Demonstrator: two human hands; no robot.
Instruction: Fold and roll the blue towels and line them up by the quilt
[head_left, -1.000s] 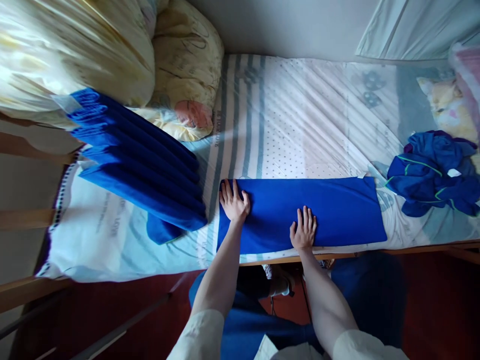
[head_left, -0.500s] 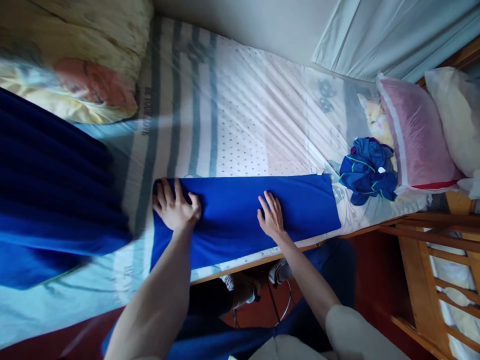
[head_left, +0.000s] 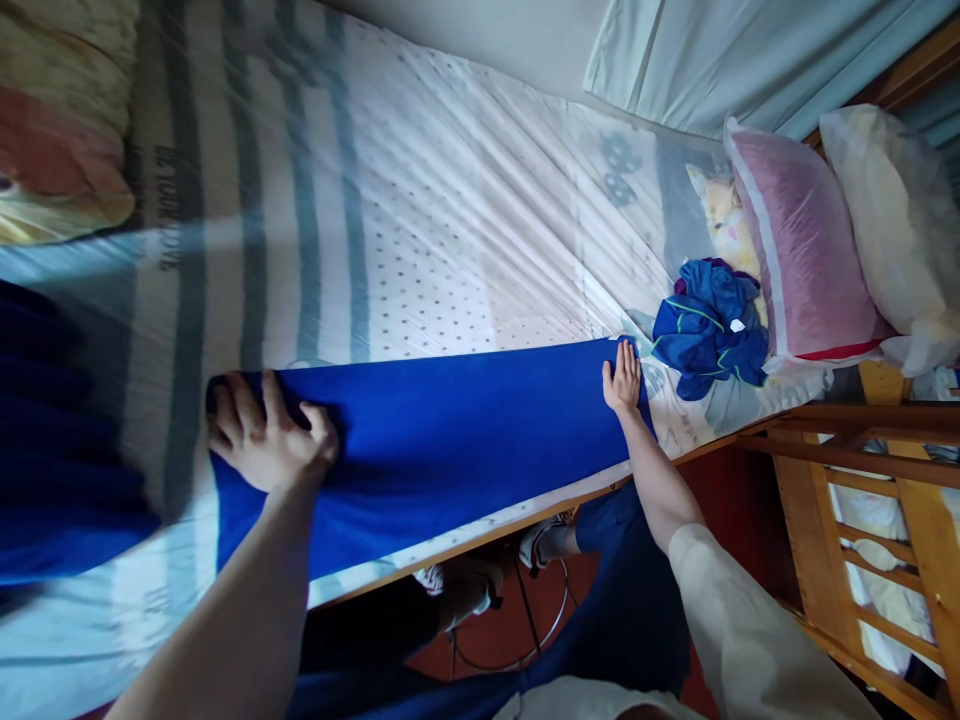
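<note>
A long folded blue towel (head_left: pixel 450 440) lies flat along the near edge of the bed (head_left: pixel 420 230). My left hand (head_left: pixel 266 440) presses flat on its left end, fingers spread. Far to the right, my right hand (head_left: pixel 622 378) lies flat with fingers stretched out on the towel's right end. Neither hand holds anything. A stack of folded blue towels (head_left: pixel 60 440) sits blurred at the left edge.
A crumpled blue garment (head_left: pixel 709 330) lies just right of the towel, against a pink pillow (head_left: pixel 802 250) and a white pillow (head_left: pixel 892 220). A yellow patterned pillow (head_left: pixel 52 130) is at the top left. A wooden frame (head_left: pixel 862 440) stands at the right.
My right hand slid along the towel from its middle to its right end. The view swung right, bringing the pillows and wooden frame into sight.
</note>
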